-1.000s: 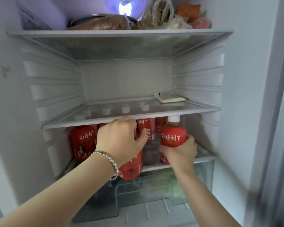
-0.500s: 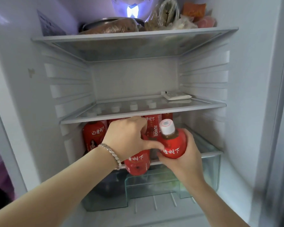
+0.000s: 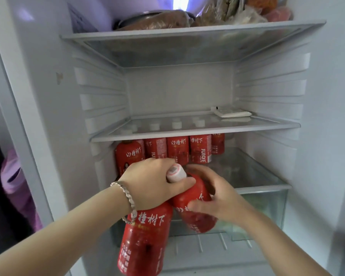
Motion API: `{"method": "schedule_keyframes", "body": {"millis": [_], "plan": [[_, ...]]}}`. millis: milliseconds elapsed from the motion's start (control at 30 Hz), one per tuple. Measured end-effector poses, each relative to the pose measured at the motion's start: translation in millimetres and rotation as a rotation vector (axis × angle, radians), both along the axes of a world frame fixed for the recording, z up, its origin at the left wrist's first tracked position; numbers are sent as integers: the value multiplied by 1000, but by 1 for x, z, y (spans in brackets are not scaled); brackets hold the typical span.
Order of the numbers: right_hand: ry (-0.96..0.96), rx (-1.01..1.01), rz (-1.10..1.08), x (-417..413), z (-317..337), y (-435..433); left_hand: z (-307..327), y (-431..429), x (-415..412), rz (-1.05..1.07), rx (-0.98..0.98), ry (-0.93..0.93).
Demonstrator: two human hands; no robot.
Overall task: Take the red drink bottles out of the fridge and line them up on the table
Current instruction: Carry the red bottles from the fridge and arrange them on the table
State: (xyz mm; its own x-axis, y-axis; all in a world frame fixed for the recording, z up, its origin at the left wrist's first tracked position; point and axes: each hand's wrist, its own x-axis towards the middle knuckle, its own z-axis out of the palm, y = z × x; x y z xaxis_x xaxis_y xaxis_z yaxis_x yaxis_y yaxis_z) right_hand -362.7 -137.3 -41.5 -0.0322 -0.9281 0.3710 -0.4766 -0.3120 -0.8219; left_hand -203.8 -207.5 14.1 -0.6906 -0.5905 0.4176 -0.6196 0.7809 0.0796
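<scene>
Head view: the left hand (image 3: pixel 153 186) curls round the top of a red bottle (image 3: pixel 145 242) that hangs below it. The right hand (image 3: pixel 221 198) grips a tilted bottle (image 3: pixel 193 208) touching the first. Behind them a row of bottles (image 3: pixel 178 150) stands on the fridge shelf (image 3: pixel 247 170).

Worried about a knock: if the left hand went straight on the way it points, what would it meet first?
Probably the tilted bottle in the right hand: its white cap sits against the left hand.
</scene>
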Motion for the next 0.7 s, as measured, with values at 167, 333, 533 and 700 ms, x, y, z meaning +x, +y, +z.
{"method": "schedule_keyframes", "body": {"millis": [167,333,533,700], "plan": [[-242,-137,-559,-55,-3,-84,0,-6,3,52,32,66],[-235,38,-627,-71,1,-151,2,-9,9,38,69,59],[-155,10,-764,-60,6,-144,9,-15,20,50,95,63],[-103,-29,-773,-33,3,-95,13,-20,28,65,70,87]]}}
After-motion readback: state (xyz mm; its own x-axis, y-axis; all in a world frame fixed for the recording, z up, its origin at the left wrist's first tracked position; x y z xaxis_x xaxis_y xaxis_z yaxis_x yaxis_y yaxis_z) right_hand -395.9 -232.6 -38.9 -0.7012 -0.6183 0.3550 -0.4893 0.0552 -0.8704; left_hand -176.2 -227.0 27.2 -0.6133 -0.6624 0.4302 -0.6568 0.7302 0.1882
